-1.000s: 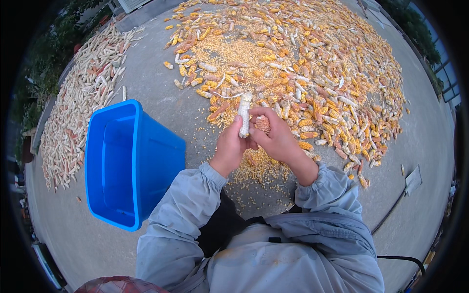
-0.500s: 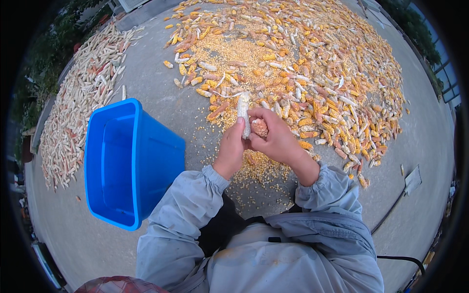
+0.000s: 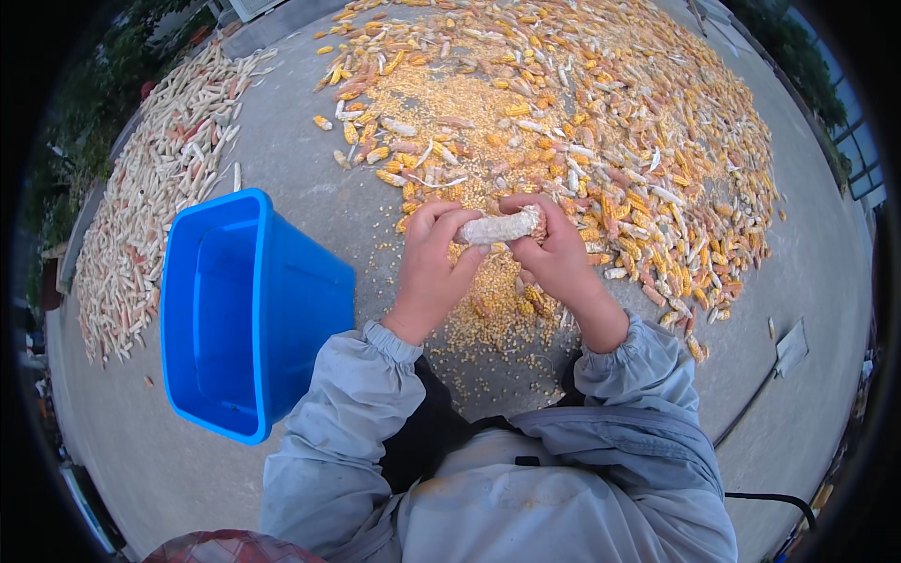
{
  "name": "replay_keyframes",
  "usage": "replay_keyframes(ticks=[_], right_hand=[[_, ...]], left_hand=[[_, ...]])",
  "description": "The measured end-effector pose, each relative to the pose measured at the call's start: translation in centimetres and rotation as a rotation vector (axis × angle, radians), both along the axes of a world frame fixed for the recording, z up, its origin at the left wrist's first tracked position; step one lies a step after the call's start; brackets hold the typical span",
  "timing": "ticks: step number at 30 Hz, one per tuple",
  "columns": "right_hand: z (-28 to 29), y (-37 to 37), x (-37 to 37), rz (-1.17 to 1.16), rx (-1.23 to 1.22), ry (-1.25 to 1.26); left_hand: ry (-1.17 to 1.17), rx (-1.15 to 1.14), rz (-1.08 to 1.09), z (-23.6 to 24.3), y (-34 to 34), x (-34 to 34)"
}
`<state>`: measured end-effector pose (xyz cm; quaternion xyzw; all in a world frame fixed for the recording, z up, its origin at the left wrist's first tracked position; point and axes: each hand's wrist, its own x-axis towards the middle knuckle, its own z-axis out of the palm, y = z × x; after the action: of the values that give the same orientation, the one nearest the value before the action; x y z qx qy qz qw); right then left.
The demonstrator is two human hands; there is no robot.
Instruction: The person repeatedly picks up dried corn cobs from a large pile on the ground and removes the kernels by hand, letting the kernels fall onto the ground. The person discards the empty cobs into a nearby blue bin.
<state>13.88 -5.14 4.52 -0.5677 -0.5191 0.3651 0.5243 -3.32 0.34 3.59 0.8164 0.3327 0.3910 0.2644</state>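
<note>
Change: the pale cob (image 3: 497, 228), stood nearly upright in the left hand half a second ago, now lies sideways at the centre of the frame
Left hand (image 3: 427, 267) has moved out to the cob's left end, fingers over the top, thumb below; right hand (image 3: 563, 267) has turned inward to its right end
Meaning, as I judge it: work is now two-handed on this single cob, and it looks mostly stripped, a few kernels maybe left

Grip: left grasping the pale cob's left end; right curled round a reddish cob (image 3: 539, 223), its end pressed up close to the pale cob's right end, contact partly hidden, so can't tell how firm

Counts: 2 hands, 2 cobs in them, 1 blue bin (image 3: 305, 310) on its side at centre left, 1 lone bare cob (image 3: 237, 175) above it, 1 flat-bladed tool (image 3: 791, 347) at right, 1 black cord (image 3: 779, 495) lower right
1 pile of bare cobs (image 3: 150, 206) upper left, 1 heap of corn ears (image 3: 657, 169) top to upper right, plus loose kernels (image 3: 497, 328) below the hands, all three too many to count
</note>
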Motion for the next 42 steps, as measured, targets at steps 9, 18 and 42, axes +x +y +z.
replay_keyframes(ticks=[9,18,42], right_hand=[[-0.8,-1.2,1.0,0.077,-0.061,-0.062],[-0.8,-1.8,1.7,0.057,-0.097,-0.066],[-4.6,-4.7,8.7,-0.271,-0.326,0.581]], left_hand=[[-0.28,-0.547,0.05,2.8,-0.2,-3.3],[-1.289,-0.304,-0.238,3.7,1.1,-7.5],[0.565,-0.318,-0.066,-31.9,11.9,6.4]])
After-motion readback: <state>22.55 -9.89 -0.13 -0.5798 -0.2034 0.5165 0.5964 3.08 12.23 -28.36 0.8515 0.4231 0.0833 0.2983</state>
